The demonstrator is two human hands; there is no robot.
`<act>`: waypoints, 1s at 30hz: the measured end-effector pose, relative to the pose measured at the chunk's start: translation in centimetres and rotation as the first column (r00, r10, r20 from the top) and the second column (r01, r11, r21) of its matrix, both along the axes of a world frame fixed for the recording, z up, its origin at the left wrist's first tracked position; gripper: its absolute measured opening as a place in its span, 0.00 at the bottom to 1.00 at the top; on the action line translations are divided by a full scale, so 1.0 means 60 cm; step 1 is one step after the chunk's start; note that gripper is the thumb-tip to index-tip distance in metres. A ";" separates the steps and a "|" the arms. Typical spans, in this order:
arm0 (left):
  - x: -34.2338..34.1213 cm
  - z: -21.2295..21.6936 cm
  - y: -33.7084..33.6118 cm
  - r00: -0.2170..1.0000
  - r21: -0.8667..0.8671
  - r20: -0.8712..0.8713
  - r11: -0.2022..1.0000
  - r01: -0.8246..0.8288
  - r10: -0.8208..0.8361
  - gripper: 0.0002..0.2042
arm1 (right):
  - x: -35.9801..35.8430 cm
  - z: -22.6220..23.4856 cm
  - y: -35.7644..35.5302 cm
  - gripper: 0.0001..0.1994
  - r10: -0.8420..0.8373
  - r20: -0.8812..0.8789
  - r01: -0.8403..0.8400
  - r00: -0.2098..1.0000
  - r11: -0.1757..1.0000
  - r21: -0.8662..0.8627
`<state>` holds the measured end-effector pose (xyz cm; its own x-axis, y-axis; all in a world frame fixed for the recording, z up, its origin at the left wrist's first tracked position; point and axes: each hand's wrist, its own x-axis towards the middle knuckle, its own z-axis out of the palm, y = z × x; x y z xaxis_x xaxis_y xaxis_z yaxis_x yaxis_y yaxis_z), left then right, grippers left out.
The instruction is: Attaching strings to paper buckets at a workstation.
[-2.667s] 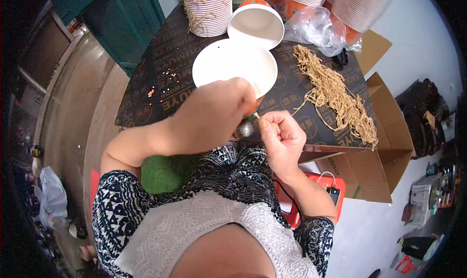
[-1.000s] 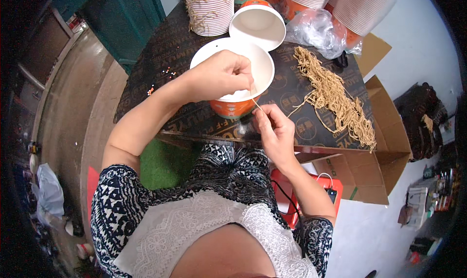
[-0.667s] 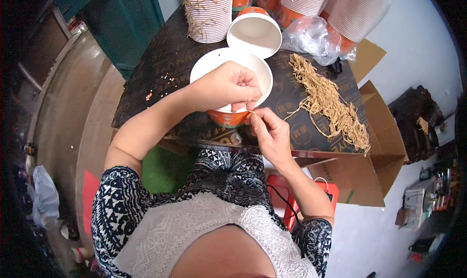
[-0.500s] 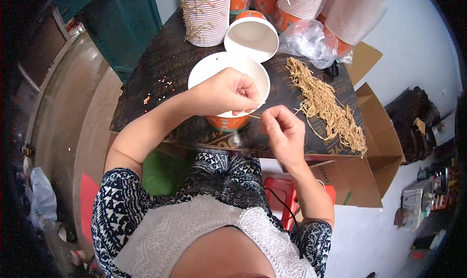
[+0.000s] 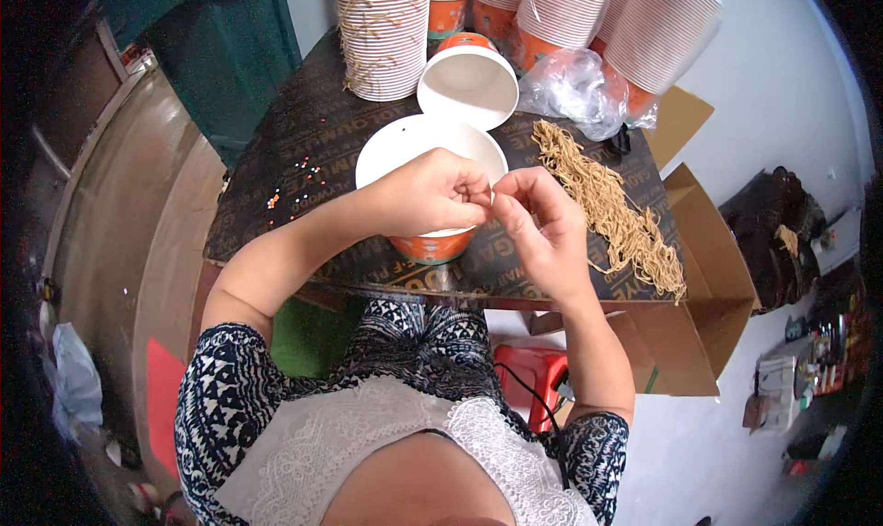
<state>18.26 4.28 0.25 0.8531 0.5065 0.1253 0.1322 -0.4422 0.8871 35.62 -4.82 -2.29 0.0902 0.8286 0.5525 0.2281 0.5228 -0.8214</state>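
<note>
A paper bucket (image 5: 432,248), white inside and orange outside, stands on the dark table in front of me. Over its near right rim, my left hand (image 5: 432,195) is closed in a pinch. My right hand (image 5: 549,230) pinches too, its fingertips meeting those of the left. Between them is a thin tan cord, almost wholly covered by the fingers now. To the right of my right hand lies a long heap of tan cords (image 5: 618,209). Behind the bucket, another white paper bucket (image 5: 469,89) lies tipped with its mouth toward me.
A tall stack of paper buckets (image 5: 386,43) with cords along its side stands at the back left. More stacks (image 5: 658,39) and a clear plastic bag (image 5: 579,89) are at the back right. Small beads (image 5: 299,177) lie scattered at left. An open carton (image 5: 713,278) adjoins the table's right side.
My right hand has moved up and left to the fingertips of my left hand. The stretch of cord that showed between them is now hidden. The whole view has shifted slightly.
</note>
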 end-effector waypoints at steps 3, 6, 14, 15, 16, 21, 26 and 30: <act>0.002 0.000 0.003 1.000 -0.059 0.017 0.998 -0.003 0.004 0.02 | 0.030 0.022 -0.005 0.07 0.110 0.219 -0.119 0.969 0.992 0.029; -0.005 -0.010 0.008 0.998 -0.133 0.062 0.991 0.008 0.000 0.02 | 0.033 0.038 -0.007 0.06 0.040 0.394 -0.072 0.918 0.995 0.066; -0.004 -0.015 0.021 0.996 -0.307 0.053 0.947 0.091 -0.078 0.02 | 0.019 0.009 -0.012 0.12 -0.105 0.479 0.041 0.872 0.989 0.142; -0.005 -0.017 0.024 0.996 -0.304 0.055 0.949 0.086 -0.073 0.02 | 0.013 0.006 -0.011 0.12 -0.090 0.458 0.050 0.884 0.994 0.098; -0.001 -0.019 0.025 0.995 -0.308 0.065 0.946 0.095 -0.079 0.02 | 0.011 -0.003 -0.005 0.10 -0.151 0.482 0.062 0.863 0.979 0.196; 0.004 -0.005 0.021 0.994 -0.337 0.065 0.936 0.103 -0.086 0.02 | -0.001 -0.032 0.003 0.07 -0.211 0.399 0.127 0.892 0.966 0.227; 0.004 -0.005 0.025 1.000 -0.340 0.029 0.940 0.004 0.006 0.03 | -0.022 -0.035 -0.010 0.06 -0.201 0.351 0.109 0.914 0.958 0.265; 0.006 -0.017 0.030 1.000 -0.277 -0.003 0.960 -0.026 0.026 0.04 | -0.022 -0.046 -0.006 0.06 -0.197 0.337 0.082 0.921 0.941 0.327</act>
<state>18.62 6.11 -0.78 0.8390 0.5437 -0.0224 0.1396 -0.1752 0.9746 34.30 -5.18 -5.05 -0.0595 0.6110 0.7894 0.5663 0.6719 -0.4773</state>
